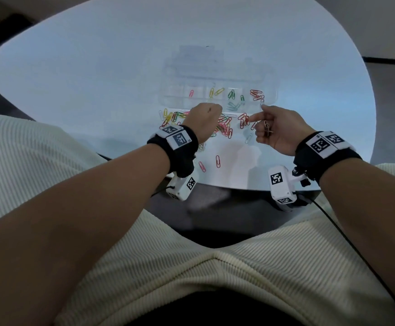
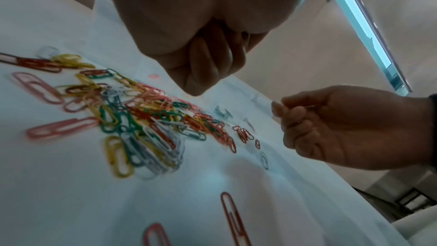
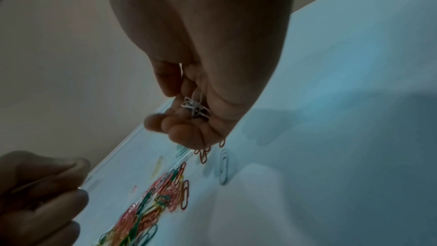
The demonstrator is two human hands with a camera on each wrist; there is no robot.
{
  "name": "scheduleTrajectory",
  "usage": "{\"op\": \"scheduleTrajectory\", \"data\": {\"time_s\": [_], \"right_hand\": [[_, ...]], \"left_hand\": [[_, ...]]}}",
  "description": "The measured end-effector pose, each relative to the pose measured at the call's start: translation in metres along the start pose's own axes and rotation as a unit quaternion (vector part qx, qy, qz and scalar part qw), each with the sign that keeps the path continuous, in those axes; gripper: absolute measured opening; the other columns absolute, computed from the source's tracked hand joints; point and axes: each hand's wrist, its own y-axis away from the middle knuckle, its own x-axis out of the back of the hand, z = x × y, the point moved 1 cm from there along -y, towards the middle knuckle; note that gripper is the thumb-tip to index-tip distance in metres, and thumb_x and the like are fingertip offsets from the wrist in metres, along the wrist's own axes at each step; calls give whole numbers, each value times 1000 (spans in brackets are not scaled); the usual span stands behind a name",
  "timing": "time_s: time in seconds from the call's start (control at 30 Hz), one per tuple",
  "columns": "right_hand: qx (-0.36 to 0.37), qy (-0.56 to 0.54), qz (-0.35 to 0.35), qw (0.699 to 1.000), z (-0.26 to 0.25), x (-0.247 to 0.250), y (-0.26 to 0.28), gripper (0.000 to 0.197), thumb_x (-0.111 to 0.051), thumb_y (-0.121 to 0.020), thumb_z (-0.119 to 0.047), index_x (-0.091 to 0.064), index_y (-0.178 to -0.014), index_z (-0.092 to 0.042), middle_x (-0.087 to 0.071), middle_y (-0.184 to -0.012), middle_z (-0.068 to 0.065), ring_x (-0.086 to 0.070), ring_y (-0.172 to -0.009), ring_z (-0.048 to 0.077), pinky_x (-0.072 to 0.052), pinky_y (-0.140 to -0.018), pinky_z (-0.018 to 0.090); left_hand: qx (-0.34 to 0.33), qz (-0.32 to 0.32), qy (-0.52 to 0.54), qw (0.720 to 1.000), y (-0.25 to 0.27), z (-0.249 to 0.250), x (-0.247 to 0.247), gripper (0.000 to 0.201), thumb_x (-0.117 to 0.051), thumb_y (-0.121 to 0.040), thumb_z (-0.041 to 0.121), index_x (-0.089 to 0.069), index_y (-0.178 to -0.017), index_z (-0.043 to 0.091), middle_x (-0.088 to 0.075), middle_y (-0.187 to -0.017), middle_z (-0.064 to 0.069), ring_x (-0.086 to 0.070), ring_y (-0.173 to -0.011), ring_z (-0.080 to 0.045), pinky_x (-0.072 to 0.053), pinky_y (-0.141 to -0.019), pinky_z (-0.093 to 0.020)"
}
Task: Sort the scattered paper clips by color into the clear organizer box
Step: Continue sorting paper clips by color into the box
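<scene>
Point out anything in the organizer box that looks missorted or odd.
In the clear organizer box, the red clips' compartment has a pale, whitish clip at its near edge, which looks out of place among red. Pink, yellow and green compartments look consistent. The right hand holds a tangled clutch of clips.

Your white oval table [image 1: 97, 67] with its glossy top, your cream ribbed top [image 1: 215, 267] across the bottom of the head view, black straps with white coded tags [image 1: 324, 143] at your wrists, a black cable [image 1: 356, 250] trailing right, dark floor [image 1: 215, 217] below the table edge.
</scene>
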Motion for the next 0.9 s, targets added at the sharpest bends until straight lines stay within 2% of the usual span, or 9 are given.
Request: {"op": "scheduleTrajectory", "data": {"time_s": [0.1, 0.2, 0.3, 0.37, 0.5, 0.67, 0.8, 0.83, 0.9], "right_hand": [[20, 41, -4, 999, 0, -1, 0, 23, -47, -97, -11, -67, -98, 1, -60, -72, 10, -50, -60, 18, -46, -56, 23], [64, 187, 11, 980, 5, -1, -2, 28, -41, -97, 4, -68, -100, -3, -60, -75, 8, -48, -57, 16, -42, -54, 23], [94, 381, 53, 918, 5, -4, -3, 34, -40, -94, -2, -70, -90, -16, -55, -74, -4, -40, -53, 12, -33, -52, 23], [122, 485, 69, 863, 5, -5, -4, 26, -49, -91, -9, -71, -89, -23, -54, -72, -12, -46, -56, 8, -38, -55, 21], [115, 619, 70, 773, 11, -1, -9, 19, -69, -84, -21, -71, -98, -34, -60, -85, -5, -57, -77, 16, -50, -79, 28], [97, 631, 97, 764, 13, -3, -8, 2, -70, -85, -26, -69, -86, -25, -67, -95, 2, -61, -83, 22, -48, -74, 29], [56, 658, 88, 746, 20, -11, -6, 21, -52, -92, -27, -63, -98, -10, -64, -98, 8, -59, -90, 28, -44, -73, 30], [46, 651, 76, 754, 19, -15, -4, 25, -48, -94, -27, -60, -99, -7, -61, -97, 10, -56, -89, 29, -40, -72, 30], [52, 580, 53, 811, 15, -24, 0, 25, -40, -96, -22, -56, -91, -4, -56, -90, 12, -51, -80, 28, -37, -67, 32]], "left_hand": [[-3, -21, 7, 1000, -1, 1, 5, 34, -34, -99, 18, -29, -65, 17, -28, -61, 1, -25, -54, -15, -22, -55, -31], [24, -58, 49, 997, -2, 0, 6, 34, -34, -103, 25, -40, -72, 11, -33, -60, 0, -27, -49, -14, -25, -51, -28], [53, -80, 98, 991, 0, 1, 7, 33, -34, -103, 20, -48, -74, 12, -41, -58, -2, -29, -44, -12, -25, -46, -24], [56, -76, 96, 991, -1, 1, 8, 29, -32, -101, 12, -53, -83, 10, -45, -60, -3, -32, -46, -12, -27, -44, -23], [61, -61, 97, 992, -3, -3, 8, 31, -32, -96, 4, -58, -83, 14, -46, -60, -1, -34, -49, -13, -30, -47, -25], [54, -49, 82, 994, -1, 1, 9, 34, -34, -94, 5, -60, -77, 19, -43, -59, 5, -34, -48, -12, -32, -53, -27], [56, -57, 79, 994, 1, 3, 8, 38, -33, -92, 6, -60, -68, 17, -42, -55, 6, -34, -48, -12, -31, -53, -24], [57, -59, 81, 993, 3, 3, 9, 38, -34, -92, 6, -59, -65, 17, -42, -54, 5, -34, -47, -12, -30, -52, -24], [45, -56, 65, 995, 4, 5, 18, 38, -36, -90, 4, -55, -59, 16, -43, -53, 6, -34, -45, -9, -28, -49, -23]]}}
